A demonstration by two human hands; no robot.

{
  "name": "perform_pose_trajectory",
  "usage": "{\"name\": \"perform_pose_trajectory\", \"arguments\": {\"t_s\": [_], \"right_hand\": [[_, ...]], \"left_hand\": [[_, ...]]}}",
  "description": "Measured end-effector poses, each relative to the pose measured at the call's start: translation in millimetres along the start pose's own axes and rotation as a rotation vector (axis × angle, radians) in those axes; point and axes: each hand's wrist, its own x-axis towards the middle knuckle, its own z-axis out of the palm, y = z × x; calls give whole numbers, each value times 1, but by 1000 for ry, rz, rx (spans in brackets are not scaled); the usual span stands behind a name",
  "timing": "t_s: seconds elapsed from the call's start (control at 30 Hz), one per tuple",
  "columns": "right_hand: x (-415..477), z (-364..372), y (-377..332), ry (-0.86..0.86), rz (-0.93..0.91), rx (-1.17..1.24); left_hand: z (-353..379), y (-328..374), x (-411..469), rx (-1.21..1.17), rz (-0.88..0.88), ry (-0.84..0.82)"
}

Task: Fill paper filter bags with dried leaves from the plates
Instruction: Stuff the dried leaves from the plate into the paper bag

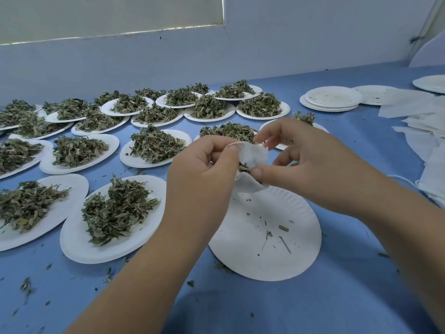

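A white paper filter bag (255,157) is held in the air between both hands, above a nearly bare paper plate (269,237) that carries only crumbs and stems. My left hand (204,165) pinches the bag's left rim between thumb and fingers. My right hand (305,155) pinches its right side, the thumb pressing dark dried leaves at the bag's mouth. A full plate of dried leaves (115,210) lies just left of my left forearm. Several more heaped plates (154,145) cover the blue table to the left and behind.
A stack of used paper plates (332,98) sits at the back right. Loose white filter bags (423,131) are piled along the right edge. Leaf crumbs dot the blue tabletop (313,304) in front. A pale wall closes the far side.
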Motion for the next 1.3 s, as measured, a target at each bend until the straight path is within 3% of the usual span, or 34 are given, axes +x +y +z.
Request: {"name": "perform_pose_trajectory", "arguments": {"t_s": [0.17, 0.4, 0.53, 0.63, 0.83, 1.1, 1.3], "right_hand": [[4, 15, 3, -10, 71, 248], [12, 27, 10, 111, 87, 114], [6, 15, 7, -130, 106, 358], [1, 11, 4, -256, 1, 367], [4, 26, 2, 38, -24, 301], [11, 31, 8, 112, 16, 82], [8, 19, 11, 106, 14, 437]], "left_hand": [[6, 4, -4, 11, 39, -39], [19, 9, -14, 20, 82, -124], [16, 11, -14, 21, 93, -93], [11, 10, -10, 22, 71, -36], [13, 8, -10, -26, 45, -67], [21, 5, -16, -11, 43, -152], [9, 7, -9, -56, 71, -68]]}}
